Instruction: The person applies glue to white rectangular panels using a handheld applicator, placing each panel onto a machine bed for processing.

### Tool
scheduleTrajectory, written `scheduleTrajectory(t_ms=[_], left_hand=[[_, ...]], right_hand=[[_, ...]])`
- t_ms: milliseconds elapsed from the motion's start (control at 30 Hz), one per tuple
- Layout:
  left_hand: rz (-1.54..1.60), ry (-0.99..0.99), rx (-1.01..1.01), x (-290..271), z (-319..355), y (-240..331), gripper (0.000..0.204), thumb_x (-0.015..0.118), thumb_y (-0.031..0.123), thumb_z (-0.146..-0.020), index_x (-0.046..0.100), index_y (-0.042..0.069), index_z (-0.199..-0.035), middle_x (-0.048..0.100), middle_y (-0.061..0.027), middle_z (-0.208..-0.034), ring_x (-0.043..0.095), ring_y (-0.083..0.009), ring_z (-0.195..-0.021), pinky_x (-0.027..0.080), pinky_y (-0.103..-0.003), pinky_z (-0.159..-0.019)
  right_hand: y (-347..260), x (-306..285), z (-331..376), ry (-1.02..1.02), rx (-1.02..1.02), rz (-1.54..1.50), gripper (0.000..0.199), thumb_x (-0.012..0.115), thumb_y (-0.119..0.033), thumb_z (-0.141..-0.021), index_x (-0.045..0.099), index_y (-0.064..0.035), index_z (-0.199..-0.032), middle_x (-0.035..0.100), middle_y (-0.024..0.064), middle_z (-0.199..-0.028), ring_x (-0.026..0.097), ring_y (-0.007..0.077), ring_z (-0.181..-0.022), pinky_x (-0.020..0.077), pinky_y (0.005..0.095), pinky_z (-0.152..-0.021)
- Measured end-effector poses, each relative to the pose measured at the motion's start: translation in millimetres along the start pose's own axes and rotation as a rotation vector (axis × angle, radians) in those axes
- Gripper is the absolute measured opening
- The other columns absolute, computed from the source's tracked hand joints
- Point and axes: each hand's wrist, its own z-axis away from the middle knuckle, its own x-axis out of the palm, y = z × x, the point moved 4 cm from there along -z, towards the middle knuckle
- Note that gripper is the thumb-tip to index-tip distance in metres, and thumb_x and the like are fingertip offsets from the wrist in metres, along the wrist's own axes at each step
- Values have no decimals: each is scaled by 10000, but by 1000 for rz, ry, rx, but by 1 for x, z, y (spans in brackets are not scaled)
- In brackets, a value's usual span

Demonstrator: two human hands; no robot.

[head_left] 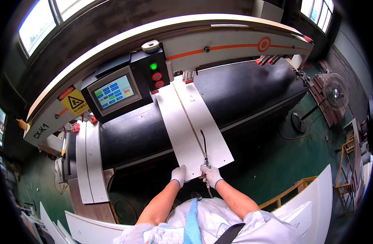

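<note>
A white panel [178,122] with a long brownish groove down its middle lies across the black machine bed, its near end jutting toward me. My left hand [178,175], in a white glove, grips that panel at its near left corner. My right hand [211,175], gloved too, is closed round an air blow gun [206,160] above the panel's near edge. The gun's thin dark nozzle points away from me along the groove, and a hose hangs below the hand. My fingertips on the panel's underside are hidden.
Over the black bed [243,93] spans a white machine beam [227,44], with a touch screen [113,92] and buttons. A second grooved panel [88,162] lies at left. White boards [308,207] lean near me at right. A standing fan [335,93] and cables are beyond.
</note>
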Motion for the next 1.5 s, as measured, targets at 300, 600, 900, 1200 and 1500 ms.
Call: scheduleTrajectory(t_ms=[300,600,900,1200,1500], left_hand=[[4,12,34,-1,-2,-4,509,489,371,-1040,633,-109,-1126,694,-254,-1011,724,-395,-829,617,-498,-611],[14,72,60,-10,-5,-9,492,537,353,-1027,674,-119,-1060,727,-219,-948,730,-342,-781,584,-462,-690],[285,109,81,-75,64,-45,285,607,242,-993,610,-23,-1097,607,-69,-902,552,-136,-671,460,-284,-570],[664,498,-89,-190,138,-193,206,558,167,-1012,582,57,-839,567,-52,-737,533,-146,-544,385,-288,-435],[944,689,6,-250,164,-171,160,557,194,-991,560,63,-900,569,-75,-784,540,-180,-555,408,-304,-443]], right_hand=[[4,-3,-7,-25,24,43,407,710,-481,-923,605,-97,-839,667,108,-710,491,136,-456,362,305,-412],[6,-1,-8,-189,9,-4,400,648,-475,-960,608,-77,-945,680,133,-717,517,145,-437,360,295,-392],[9,-22,90,-335,-115,940,399,596,-416,-974,688,-30,-933,713,119,-804,648,192,-639,529,345,-618],[-34,14,108,-274,-70,785,357,577,-406,-983,558,-100,-800,504,18,-551,436,132,-395,338,308,-378],[-26,67,119,-528,-159,999,320,628,-322,-973,628,-43,-816,572,-15,-709,493,100,-671,425,323,-632]])
